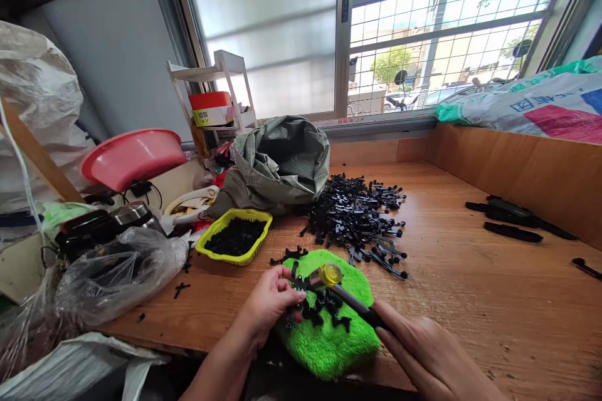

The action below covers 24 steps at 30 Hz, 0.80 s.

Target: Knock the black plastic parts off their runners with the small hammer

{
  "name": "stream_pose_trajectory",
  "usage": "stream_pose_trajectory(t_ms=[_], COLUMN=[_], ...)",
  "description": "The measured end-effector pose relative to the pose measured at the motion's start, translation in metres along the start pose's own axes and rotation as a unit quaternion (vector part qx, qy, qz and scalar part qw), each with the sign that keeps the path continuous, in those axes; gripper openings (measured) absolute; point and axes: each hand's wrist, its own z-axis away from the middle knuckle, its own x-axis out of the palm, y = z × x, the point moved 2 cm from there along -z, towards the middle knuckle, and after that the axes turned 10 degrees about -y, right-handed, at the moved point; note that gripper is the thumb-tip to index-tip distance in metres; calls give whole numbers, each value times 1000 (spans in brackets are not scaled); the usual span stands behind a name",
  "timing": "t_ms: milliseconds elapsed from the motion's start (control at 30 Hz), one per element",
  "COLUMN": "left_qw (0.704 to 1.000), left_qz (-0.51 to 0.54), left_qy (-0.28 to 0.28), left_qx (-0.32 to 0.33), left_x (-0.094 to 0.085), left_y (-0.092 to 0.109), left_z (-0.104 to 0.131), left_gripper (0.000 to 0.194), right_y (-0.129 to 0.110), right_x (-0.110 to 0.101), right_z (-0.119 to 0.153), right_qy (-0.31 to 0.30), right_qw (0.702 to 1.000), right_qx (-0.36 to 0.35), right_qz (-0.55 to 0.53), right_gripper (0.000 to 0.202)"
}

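Note:
My left hand pinches a black plastic part above a bright green plush cloth at the table's front edge. In my right hand is the dark handle of a mallet with a yellow translucent face. The mallet's head is right beside the held part; whether they touch I cannot tell. Several small black pieces lie on the cloth under the mallet. Behind the cloth spreads a large heap of black plastic parts. A yellow basket of small black pieces stands to the left.
A grey-green woven sack gapes behind the yellow basket. Clear plastic bags and a pink basin crowd the left side. Longer black pieces lie at right, near a wooden board. A window with a wire grid is behind the table.

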Motion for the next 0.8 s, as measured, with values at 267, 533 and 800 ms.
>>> stream_pose_trajectory(t_ms=[267,533,800], left_qw=[999,998,998], left_qz=[-7,-3,-14], left_qy=[-29,-48,-46], left_qx=[-13,-27,-45], left_x=[-2,-4,-4], left_y=[1,-1,-3], left_z=[-1,-4,-5], left_gripper=[34,31,32], right_y=[-2,-2,1], right_x=[0,6,11], right_z=[-1,-7,-8], right_qy=[8,-54,-127], right_qw=[1000,996,986], right_qx=[-10,-24,-12], right_qz=[-8,66,107], right_gripper=[36,33,24])
